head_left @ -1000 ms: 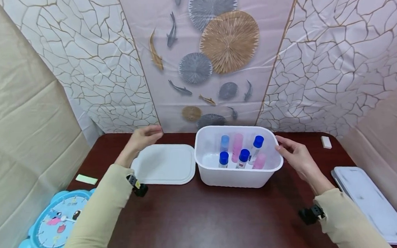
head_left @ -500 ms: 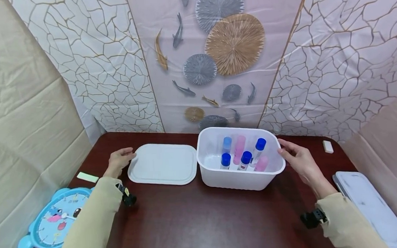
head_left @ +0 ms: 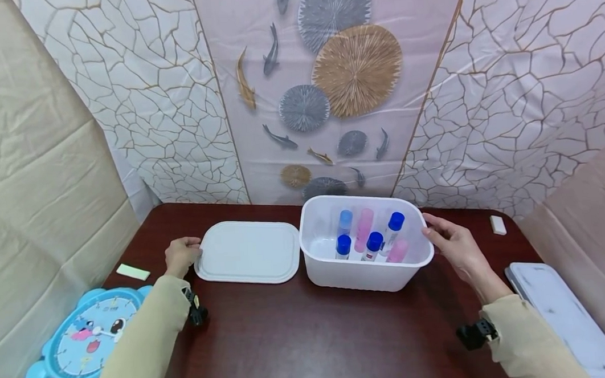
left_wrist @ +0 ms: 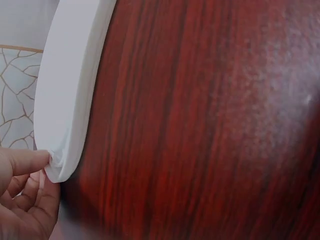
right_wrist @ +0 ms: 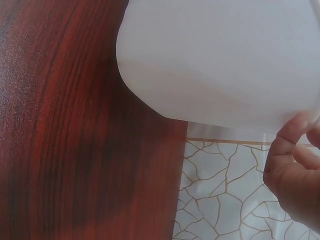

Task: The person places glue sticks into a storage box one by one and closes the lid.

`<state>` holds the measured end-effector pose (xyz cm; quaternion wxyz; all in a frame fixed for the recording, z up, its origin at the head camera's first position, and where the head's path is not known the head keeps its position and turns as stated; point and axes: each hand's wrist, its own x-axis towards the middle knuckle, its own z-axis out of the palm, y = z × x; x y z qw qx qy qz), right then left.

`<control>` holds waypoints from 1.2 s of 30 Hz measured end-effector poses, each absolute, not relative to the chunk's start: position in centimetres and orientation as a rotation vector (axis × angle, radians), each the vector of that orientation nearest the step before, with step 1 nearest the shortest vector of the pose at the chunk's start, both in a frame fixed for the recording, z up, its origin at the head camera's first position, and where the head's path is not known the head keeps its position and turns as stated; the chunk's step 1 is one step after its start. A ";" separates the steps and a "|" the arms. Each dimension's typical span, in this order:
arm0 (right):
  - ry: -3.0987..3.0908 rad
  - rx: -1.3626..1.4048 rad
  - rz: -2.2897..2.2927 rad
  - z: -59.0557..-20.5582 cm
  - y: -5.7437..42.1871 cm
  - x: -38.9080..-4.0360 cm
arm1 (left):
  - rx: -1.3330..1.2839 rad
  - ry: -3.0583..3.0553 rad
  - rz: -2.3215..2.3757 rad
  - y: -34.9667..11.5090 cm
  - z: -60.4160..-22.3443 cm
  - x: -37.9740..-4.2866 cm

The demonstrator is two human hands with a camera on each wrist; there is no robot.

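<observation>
A white plastic bin (head_left: 363,274) stands on the table, holding several small bottles, some with blue caps (head_left: 375,241) and some pink (head_left: 364,223). At the bin's right end my right hand (head_left: 456,246) grips the rim; in the right wrist view its thumb presses the outer wall (right_wrist: 215,65). Left of the bin lies a flat white lid (head_left: 249,252) with rounded corners. My left hand (head_left: 181,256) pinches its left edge. Up close in the left wrist view, the thumb (left_wrist: 30,161) lies on top of the lid's end and the curled fingers are below it.
A blue cartoon clock (head_left: 92,337) lies at the left, with a pale green strip (head_left: 133,271) behind it. On the right are a long white case (head_left: 566,318) and a small white block (head_left: 498,225). Patterned cloth (head_left: 175,104) hangs behind the dark wooden table (head_left: 310,342).
My left hand has come down and leftward from above the lid's back to its left edge, which it now pinches. My right hand stays on the bin's rim. The head view shifted slightly.
</observation>
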<state>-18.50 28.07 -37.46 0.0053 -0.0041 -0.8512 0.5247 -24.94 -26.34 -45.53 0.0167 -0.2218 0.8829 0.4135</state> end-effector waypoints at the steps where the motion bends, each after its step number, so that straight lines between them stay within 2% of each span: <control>1: -2.665 -0.020 1.648 -37.5 28.0 -18.5 | -0.684 2.752 1.262 -26.4 -45.6 -24.9; 7: -2.607 -0.077 1.685 -37.6 28.0 -18.0 | -0.674 2.752 1.170 -26.9 -45.1 -24.6; 15: -2.175 -0.112 1.885 -35.7 26.2 -17.5 | -0.748 2.749 1.209 -27.9 -44.0 -24.6; 20: -2.035 -0.010 2.002 -33.4 22.4 -17.1 | -0.784 2.698 1.336 -28.4 -43.0 -24.3; 27: -2.219 0.179 2.100 -32.1 15.4 -17.4 | -0.752 2.614 1.607 -28.6 -41.0 -24.0; 36: -2.206 0.280 2.389 -32.5 8.9 -19.8 | -0.487 2.622 1.904 -27.6 -37.3 -23.5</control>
